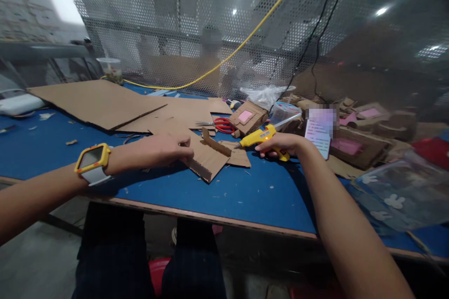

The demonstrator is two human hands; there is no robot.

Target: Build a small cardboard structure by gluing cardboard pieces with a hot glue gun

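Note:
My right hand (277,145) is wrapped round the handle of a yellow hot glue gun (255,136). A small orange light glows on the gun's side, and its nozzle points left, just above a small flat cardboard scrap (240,158). My left hand (170,147) is closed, its curled fingers at the left edge of a cardboard piece (210,159); the fingertips are partly hidden. Narrow strips stand upright on that piece, one along its front edge and one farther back. On my left wrist sits a yellow-framed watch (94,158).
Large cardboard sheets (94,103) cover the back left of the blue table (245,201). Behind the piece lie red-handled scissors (223,125) and a small cardboard box (249,119). A phone (318,138) stands at right, near a clear rabbit-print bag (403,191). A yellow cable (242,46) crosses the mesh.

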